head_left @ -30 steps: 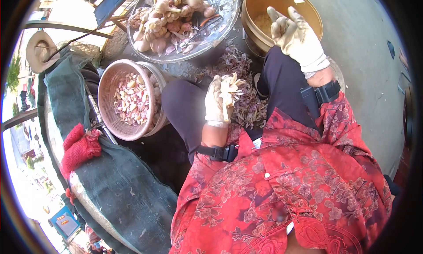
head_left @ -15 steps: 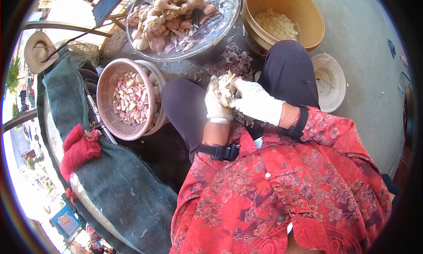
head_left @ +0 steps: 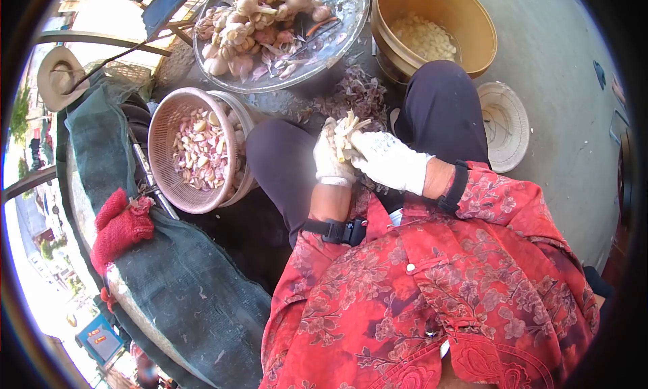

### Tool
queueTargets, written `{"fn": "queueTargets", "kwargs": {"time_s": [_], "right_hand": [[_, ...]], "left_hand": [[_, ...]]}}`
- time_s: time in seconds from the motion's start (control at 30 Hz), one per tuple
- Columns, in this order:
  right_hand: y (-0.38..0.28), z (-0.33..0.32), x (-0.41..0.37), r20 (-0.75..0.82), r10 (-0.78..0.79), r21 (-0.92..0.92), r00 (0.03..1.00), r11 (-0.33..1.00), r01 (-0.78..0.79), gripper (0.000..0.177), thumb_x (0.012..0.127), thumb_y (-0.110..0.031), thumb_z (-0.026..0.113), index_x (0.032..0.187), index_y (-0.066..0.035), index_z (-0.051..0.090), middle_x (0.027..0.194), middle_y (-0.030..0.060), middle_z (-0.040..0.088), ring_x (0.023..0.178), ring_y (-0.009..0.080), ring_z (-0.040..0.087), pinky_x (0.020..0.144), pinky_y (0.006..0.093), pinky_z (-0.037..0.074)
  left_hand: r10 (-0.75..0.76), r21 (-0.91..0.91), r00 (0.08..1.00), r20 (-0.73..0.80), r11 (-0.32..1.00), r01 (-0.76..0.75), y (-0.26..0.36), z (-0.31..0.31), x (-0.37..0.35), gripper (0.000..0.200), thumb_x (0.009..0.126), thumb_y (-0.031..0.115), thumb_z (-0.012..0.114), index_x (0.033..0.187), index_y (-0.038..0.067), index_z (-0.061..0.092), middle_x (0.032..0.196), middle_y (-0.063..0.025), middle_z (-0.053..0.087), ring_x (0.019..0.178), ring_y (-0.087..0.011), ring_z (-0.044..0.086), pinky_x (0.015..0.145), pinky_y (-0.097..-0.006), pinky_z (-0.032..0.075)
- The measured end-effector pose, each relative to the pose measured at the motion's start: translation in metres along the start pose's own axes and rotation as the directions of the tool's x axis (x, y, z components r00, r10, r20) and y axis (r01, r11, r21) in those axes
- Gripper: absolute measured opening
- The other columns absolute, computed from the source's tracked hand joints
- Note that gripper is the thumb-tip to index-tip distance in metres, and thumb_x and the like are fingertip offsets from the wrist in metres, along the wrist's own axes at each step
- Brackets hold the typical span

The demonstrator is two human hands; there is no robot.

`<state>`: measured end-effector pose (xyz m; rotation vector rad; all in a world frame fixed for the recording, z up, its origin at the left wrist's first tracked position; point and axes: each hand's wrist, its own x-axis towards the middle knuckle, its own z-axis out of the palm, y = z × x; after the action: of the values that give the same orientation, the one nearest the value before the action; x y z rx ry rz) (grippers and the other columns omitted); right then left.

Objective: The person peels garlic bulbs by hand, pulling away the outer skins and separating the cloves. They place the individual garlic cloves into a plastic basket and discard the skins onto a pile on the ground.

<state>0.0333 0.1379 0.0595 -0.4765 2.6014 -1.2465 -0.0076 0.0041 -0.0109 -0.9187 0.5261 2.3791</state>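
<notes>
In white work gloves, both hands meet between my knees. My left hand (head_left: 329,156) is closed around garlic (head_left: 347,132), whose pale stalky ends stick up between the hands. My right hand (head_left: 385,161) is pinched on the same garlic from the other side; its fingertips are partly hidden. Beyond the hands, a metal basin (head_left: 270,85) bears a heap of garlic bulbs (head_left: 246,24), loose skins and an orange-handled tool (head_left: 317,28). To the left, a pink basket (head_left: 160,176) contains separated cloves (head_left: 200,152).
A tan bucket (head_left: 482,24) with pale peeled cloves (head_left: 428,41) stands beyond my right knee. Right of that knee lies a shallow white basket (head_left: 513,136). Garlic skins (head_left: 358,88) litter the floor. A green cloth-covered rail (head_left: 196,288) with a red knitted glove (head_left: 121,230) runs along the left.
My hands have shifted slightly, and the garlic between them has turned so its stalky ends show more. The basin, bucket and baskets stay in place.
</notes>
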Motion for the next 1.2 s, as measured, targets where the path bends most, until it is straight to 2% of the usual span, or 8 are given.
{"fn": "queueTargets", "kwargs": {"time_s": [0.33, 0.43, 0.53, 0.6, 0.87, 0.93, 1.0, 1.2], "right_hand": [[0.008, -0.001, -0.002, -0.108, 0.000, 0.174, 0.994, 0.984, 0.019, 0.018, 0.089, -0.012, 0.047, 0.101, 0.001, 0.051, 0.086, 0.0237, 0.060, 0.076, 0.0401, 0.059, 0.068, 0.0450, 0.047], [0.010, -0.003, -0.005, 0.006, 0.181, 0.333, 0.984, 0.927, -0.172, 0.018, 0.092, -0.011, 0.043, 0.101, 0.000, 0.052, 0.084, 0.0200, 0.063, 0.065, 0.0299, 0.063, 0.061, 0.0386, 0.048], [0.008, -0.009, -0.006, 0.126, 0.346, 0.557, 0.930, 0.751, -0.355, 0.019, 0.093, -0.013, 0.042, 0.102, -0.002, 0.054, 0.082, 0.0104, 0.065, 0.059, 0.0154, 0.062, 0.054, 0.0290, 0.047], [0.012, -0.010, -0.007, 0.301, 0.445, 0.807, 0.844, 0.353, -0.474, 0.024, 0.093, -0.013, 0.047, 0.113, -0.003, 0.056, 0.094, 0.0081, 0.063, 0.072, 0.0183, 0.063, 0.063, 0.0316, 0.052], [0.012, -0.003, -0.002, -0.082, 0.400, 0.487, 0.913, 0.815, -0.314, 0.029, 0.089, -0.021, 0.056, 0.112, -0.003, 0.056, 0.095, 0.0160, 0.064, 0.078, 0.0296, 0.063, 0.069, 0.0375, 0.050], [0.013, 0.000, -0.001, -0.096, 0.289, 0.253, 0.952, 0.932, -0.258, 0.018, 0.092, -0.011, 0.052, 0.106, 0.000, 0.055, 0.085, 0.0052, 0.064, 0.070, 0.0112, 0.058, 0.062, 0.0267, 0.047], [0.016, 0.008, -0.001, -0.094, 0.275, 0.330, 0.957, 0.916, -0.230, 0.019, 0.092, -0.012, 0.053, 0.106, 0.000, 0.055, 0.085, 0.0070, 0.064, 0.073, 0.0126, 0.058, 0.064, 0.0279, 0.047], [-0.008, -0.012, 0.004, -0.013, 0.337, 0.347, 0.941, 0.884, -0.312, 0.020, 0.092, -0.009, 0.053, 0.109, 0.001, 0.055, 0.089, 0.0082, 0.064, 0.076, 0.0129, 0.059, 0.066, 0.0267, 0.046]], "left_hand": [[-0.186, -0.165, 0.964, 0.192, 0.962, 0.218, 0.004, -0.019, 0.015, 0.040, 0.096, 0.036, 0.042, 0.106, 0.000, 0.057, 0.091, -0.0168, 0.065, 0.072, -0.0304, 0.063, 0.063, -0.0395, 0.053], [0.019, 0.076, 0.999, 0.050, 0.997, -0.023, -0.001, -0.015, 0.009, 0.041, 0.096, 0.037, 0.042, 0.108, 0.000, 0.056, 0.095, -0.0185, 0.064, 0.076, -0.0319, 0.062, 0.067, -0.0421, 0.052], [-0.087, -0.086, 0.969, 0.230, 0.990, 0.110, 0.000, -0.019, 0.016, 0.040, 0.097, 0.035, 0.042, 0.110, -0.001, 0.055, 0.101, -0.0198, 0.062, 0.083, -0.0337, 0.061, 0.072, -0.0444, 0.051], [-0.013, -0.028, 0.988, 0.154, 0.999, 0.017, -0.003, -0.021, 0.018, 0.038, 0.097, 0.033, 0.042, 0.112, -0.001, 0.053, 0.105, -0.0208, 0.061, 0.087, -0.0349, 0.061, 0.075, -0.0451, 0.051], [0.028, 0.026, 0.959, 0.280, 0.999, -0.037, -0.006, -0.034, 0.028, 0.036, 0.098, 0.031, 0.041, 0.116, 0.002, 0.051, 0.108, -0.0175, 0.060, 0.093, -0.0308, 0.059, 0.080, -0.0409, 0.049], [0.049, 0.084, 0.936, 0.348, 0.993, -0.083, -0.004, -0.033, 0.026, 0.035, 0.098, 0.031, 0.039, 0.118, 0.005, 0.051, 0.108, -0.0138, 0.060, 0.096, -0.0262, 0.057, 0.081, -0.0368, 0.047], [-0.109, -0.254, 0.888, 0.448, 0.936, 0.243, 0.003, -0.028, 0.022, 0.039, 0.097, 0.033, 0.041, 0.110, -0.002, 0.052, 0.098, -0.0199, 0.062, 0.082, -0.0340, 0.062, 0.071, -0.0418, 0.053], [-0.057, -0.046, 0.939, 0.339, 0.996, 0.077, 0.004, -0.022, 0.016, 0.039, 0.097, 0.035, 0.040, 0.108, -0.001, 0.053, 0.095, -0.0200, 0.063, 0.076, -0.0314, 0.063, 0.065, -0.0389, 0.053]]}}
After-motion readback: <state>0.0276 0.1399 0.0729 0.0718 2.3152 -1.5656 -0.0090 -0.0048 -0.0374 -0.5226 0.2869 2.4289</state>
